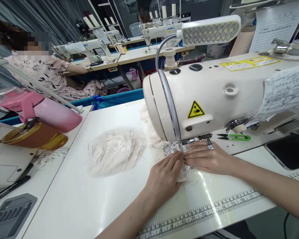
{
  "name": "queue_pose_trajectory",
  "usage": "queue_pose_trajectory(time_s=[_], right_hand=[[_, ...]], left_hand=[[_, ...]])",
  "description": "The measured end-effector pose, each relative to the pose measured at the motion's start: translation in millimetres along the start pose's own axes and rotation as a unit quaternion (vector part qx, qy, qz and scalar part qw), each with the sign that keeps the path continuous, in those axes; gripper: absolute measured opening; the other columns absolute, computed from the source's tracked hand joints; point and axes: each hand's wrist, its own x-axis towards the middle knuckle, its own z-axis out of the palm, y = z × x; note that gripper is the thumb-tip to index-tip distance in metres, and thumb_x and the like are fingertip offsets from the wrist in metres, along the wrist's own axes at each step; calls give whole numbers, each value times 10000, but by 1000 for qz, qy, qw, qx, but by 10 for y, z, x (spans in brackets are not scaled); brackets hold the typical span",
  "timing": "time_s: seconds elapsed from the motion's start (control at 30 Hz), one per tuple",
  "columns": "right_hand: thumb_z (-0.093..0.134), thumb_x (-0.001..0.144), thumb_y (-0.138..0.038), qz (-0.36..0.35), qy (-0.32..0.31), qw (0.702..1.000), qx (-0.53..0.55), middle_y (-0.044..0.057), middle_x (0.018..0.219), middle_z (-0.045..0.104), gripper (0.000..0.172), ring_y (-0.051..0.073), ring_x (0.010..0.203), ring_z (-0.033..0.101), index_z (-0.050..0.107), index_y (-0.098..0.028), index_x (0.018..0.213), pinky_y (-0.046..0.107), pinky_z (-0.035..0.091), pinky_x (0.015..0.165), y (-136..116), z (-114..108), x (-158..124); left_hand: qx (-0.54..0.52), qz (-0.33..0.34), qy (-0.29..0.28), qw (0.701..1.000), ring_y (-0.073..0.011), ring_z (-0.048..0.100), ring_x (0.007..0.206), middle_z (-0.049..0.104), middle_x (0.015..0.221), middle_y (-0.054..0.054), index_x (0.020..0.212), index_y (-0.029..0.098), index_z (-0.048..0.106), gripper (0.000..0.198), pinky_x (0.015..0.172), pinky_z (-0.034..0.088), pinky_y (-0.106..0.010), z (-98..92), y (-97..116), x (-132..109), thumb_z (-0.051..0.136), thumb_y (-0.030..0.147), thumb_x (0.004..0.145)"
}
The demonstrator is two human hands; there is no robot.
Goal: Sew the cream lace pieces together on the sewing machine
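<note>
A piece of cream lace fabric [183, 175] lies under the head of a white sewing machine [204, 96], its fringed part spreading behind and to the left. My left hand [165, 171] is closed over the lace, fingers bent and pressed together, with the thumb hidden. Stretched nearly flat, the fingers of my right hand [209, 157] rest on the right edge of the lace, close to the presser foot area. The needle itself is hidden by the machine head and my fingers. A loose heap of cream lace pieces [117, 149] lies to the left.
Green thread snips [235, 137] and a dark phone [289, 151] lie at right. A ruler strip [201, 212] runs along the front edge. On the left stand a pink bottle [57, 111] and an amber cup [35, 136]. Another person [42, 73] sits beyond.
</note>
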Motion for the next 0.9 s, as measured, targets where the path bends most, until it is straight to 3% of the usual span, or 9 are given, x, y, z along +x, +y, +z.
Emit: queue_pose_trajectory(time_s=[0.37, 0.9], right_hand=[[533, 899, -110, 3, -11, 998, -64, 7, 1036, 697, 156, 112, 966, 637, 644, -166, 992, 321, 488, 982, -50, 132, 32], [505, 910, -115, 28, -32, 995, -93, 0, 1045, 691, 163, 131, 1004, 619, 644, -175, 971, 330, 484, 950, 9, 78, 23]], left_hand=[[20, -49, 6, 999, -224, 608, 1087, 616, 1203, -106, 1055, 137, 523, 377, 923, 539, -357, -19, -59, 7, 496, 56, 687], [73, -39, -7, 997, -232, 559, 1162, 575, 1273, -106, 1168, 104, 530, 391, 974, 504, -376, 26, -58, 28, 467, 129, 783]])
